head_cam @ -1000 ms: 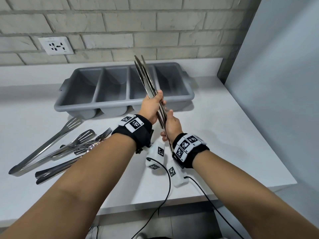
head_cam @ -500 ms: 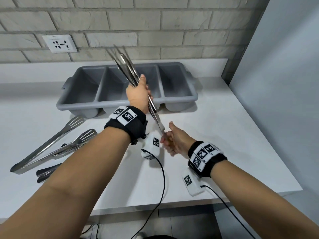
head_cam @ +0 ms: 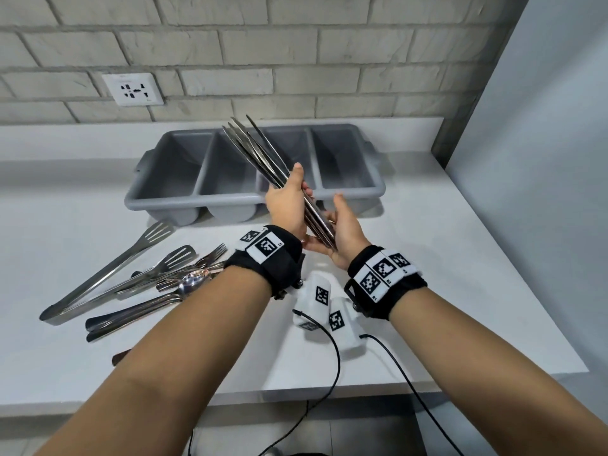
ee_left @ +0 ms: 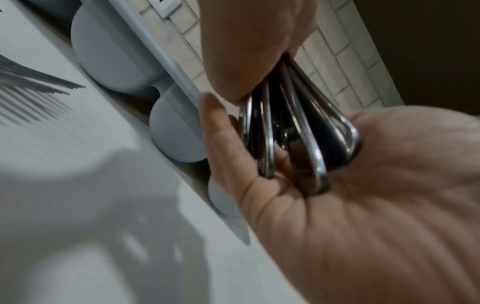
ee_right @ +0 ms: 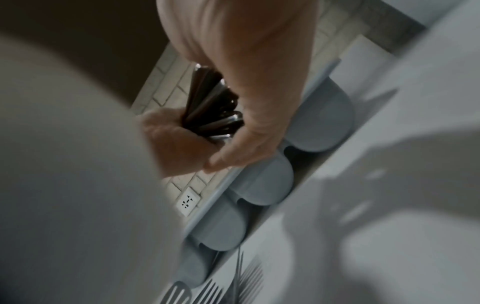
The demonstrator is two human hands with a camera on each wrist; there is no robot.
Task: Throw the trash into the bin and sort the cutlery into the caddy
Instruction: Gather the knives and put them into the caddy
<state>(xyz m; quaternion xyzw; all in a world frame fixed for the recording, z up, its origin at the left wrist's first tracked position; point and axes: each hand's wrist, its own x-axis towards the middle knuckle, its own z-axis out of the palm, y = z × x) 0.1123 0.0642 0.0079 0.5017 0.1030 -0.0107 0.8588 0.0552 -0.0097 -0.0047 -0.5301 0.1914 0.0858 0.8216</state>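
Head view: a bundle of long polished steel knives [head_cam: 263,159] sits at the centre of the frame, tilted with its tips toward the upper left, above the grey plastic four-compartment caddy [head_cam: 230,195]. My left hand [head_cam: 286,205] is wrapped round the middle of the bundle, thumb up along the blades. My right hand [head_cam: 345,225], just right of centre, cups the rounded handle ends against its palm with its fingers only loosely bent.

In the left wrist view those handle ends [ee_left: 298,133] press into my right palm [ee_left: 376,195] while my left fingers [ee_left: 246,51] clamp them from above. In the right wrist view the bundle [ee_right: 213,107] fans out darkly between both hands; the picture is blurred, so I cannot count the pieces.

The caddy stands at the upper middle of the head view on the white countertop [head_cam: 427,274], close to the pale brick wall [head_cam: 296,60].

At the lower left of the frame lie slotted steel tongs [head_cam: 108,271], with forks [head_cam: 210,255] and a spoon [head_cam: 194,279] heaped beside and partly across them.

A white wall socket [head_cam: 133,89] sits at the upper left. Black straps with white printed markers [head_cam: 266,248] ring both wrists.
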